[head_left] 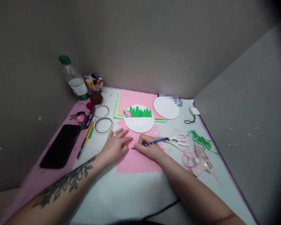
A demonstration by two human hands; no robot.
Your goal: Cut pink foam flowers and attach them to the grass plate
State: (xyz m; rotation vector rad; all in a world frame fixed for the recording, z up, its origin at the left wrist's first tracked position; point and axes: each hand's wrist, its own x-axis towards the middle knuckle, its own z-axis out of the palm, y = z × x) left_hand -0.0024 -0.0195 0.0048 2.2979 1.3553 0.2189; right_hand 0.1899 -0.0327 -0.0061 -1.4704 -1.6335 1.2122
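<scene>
**Pencil on pink paper, both hands down on the sheet**

Far left of the left hand: a black phone [61,145] lies flat near the table's edge. Beyond it, a clear bottle with a green cap [75,79] stands in the corner, a jar of markers [95,82] just beside it. Keys with a pink charm [79,116] lie between bottle and phone.

Nearer the left hand: a yellow craft knife [85,140] lies lengthwise, tip toward the person. Two tape rings [103,125] lie just beyond the fingertips.

Left hand [115,144]: flat, fingers spread narrow, palm pressing the left edge of the pink sheet [138,161]. It holds nothing. Forearm tattooed.

Between and just beyond the hands: a white paper plate with green cut-paper leaves [139,118], overlapping the sheet's far edge.

Right hand [148,147]: closed in a writing grip around a blue pencil [152,142], tip touching the pink sheet close to the left fingertips. The pencil's tail points right.

Right of the right hand: white scissors [178,140] just beside the pencil's tail, then a pink glue gun [200,162] nearer the person. Green paper shreds [200,140] lie past the scissors. A plain white plate [166,107] sits further off, beyond.
</scene>
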